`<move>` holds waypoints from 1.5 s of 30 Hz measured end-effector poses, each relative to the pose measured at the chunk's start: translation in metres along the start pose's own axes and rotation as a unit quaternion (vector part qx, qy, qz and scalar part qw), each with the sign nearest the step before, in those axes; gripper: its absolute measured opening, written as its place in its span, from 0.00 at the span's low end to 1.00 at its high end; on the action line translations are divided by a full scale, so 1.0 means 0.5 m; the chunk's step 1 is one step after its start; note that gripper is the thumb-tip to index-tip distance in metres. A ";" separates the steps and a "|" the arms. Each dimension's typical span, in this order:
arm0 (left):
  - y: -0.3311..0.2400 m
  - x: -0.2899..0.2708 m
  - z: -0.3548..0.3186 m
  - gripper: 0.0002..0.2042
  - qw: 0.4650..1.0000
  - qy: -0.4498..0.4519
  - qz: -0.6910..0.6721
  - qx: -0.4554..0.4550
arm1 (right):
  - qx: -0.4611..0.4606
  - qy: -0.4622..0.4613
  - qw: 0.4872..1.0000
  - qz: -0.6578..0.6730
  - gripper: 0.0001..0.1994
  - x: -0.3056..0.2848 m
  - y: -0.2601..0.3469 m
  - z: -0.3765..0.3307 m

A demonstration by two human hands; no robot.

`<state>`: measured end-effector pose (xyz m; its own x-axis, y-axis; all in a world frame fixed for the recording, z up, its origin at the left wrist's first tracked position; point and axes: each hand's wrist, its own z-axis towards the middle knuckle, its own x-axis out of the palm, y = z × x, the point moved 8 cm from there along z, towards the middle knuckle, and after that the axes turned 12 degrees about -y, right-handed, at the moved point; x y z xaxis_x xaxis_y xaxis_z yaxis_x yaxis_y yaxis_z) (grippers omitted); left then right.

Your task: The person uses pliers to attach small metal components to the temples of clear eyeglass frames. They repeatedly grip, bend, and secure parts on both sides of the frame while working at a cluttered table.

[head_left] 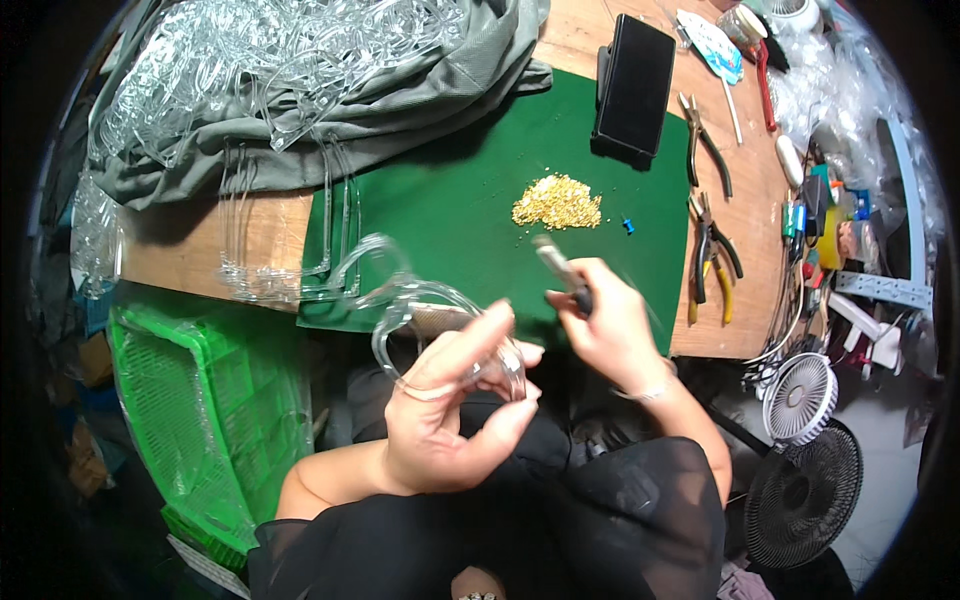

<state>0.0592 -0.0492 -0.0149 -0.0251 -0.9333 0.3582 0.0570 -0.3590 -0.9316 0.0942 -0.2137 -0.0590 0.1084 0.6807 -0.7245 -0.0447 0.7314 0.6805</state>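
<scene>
Green mat (440,205) on tbl (757,215), nr fans (798,397)

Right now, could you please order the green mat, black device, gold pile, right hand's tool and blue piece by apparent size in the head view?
1. Green mat
2. Black device
3. Gold pile and tool in right hand: unsure, as the tool is blurred and partly covered
4. Blue piece

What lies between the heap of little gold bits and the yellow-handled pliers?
In the head view, a small blue piece lies on the green mat between the gold heap and the pliers.
</scene>
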 end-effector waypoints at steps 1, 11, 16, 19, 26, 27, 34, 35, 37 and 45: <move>-0.009 0.003 0.005 0.30 0.999 0.033 0.008 0.004 | -0.033 0.014 0.999 -0.026 0.08 0.022 -0.007 0.001; -0.032 -0.040 0.023 0.22 0.999 -0.018 0.009 0.031 | -0.038 -0.011 0.995 -0.094 0.07 0.045 -0.040 0.070; -0.023 -0.069 0.029 0.25 0.997 0.001 -0.062 -0.048 | -0.006 -0.013 0.995 -0.094 0.08 0.052 -0.043 0.070; -0.027 -0.045 0.032 0.28 0.996 0.048 -0.035 -0.060 | -0.031 -0.021 0.992 -0.123 0.08 0.060 -0.034 0.074; 0.000 -0.021 0.034 0.36 0.985 0.052 -0.021 -0.163 | -0.049 -0.023 0.991 -0.124 0.07 0.048 -0.026 0.071; 0.007 -0.019 0.034 0.38 0.981 0.060 -0.023 -0.181 | -0.014 -0.030 0.999 -0.018 0.06 0.032 -0.022 0.070; 0.028 -0.011 0.017 0.37 0.946 0.023 -0.125 -0.297 | -0.246 -0.024 0.934 0.258 0.05 -0.049 0.205 0.039; 0.030 -0.011 0.016 0.37 0.946 0.025 -0.120 -0.301 | -0.268 -0.033 0.928 0.256 0.05 -0.044 0.211 0.038; 0.027 -0.010 0.015 0.36 0.945 0.044 -0.123 -0.300 | -0.272 -0.027 0.913 0.304 0.05 -0.041 0.203 0.037; 0.024 -0.007 0.005 0.37 0.941 0.080 -0.123 -0.304 | -0.289 -0.015 0.902 0.319 0.07 -0.037 0.201 0.026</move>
<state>0.0625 -0.0501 -0.0274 -0.1163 -0.7922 0.5991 -0.5512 -0.4503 -0.7025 0.1007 -0.1531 0.0242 -0.0973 0.9758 -0.1959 -0.6175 0.0952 0.7808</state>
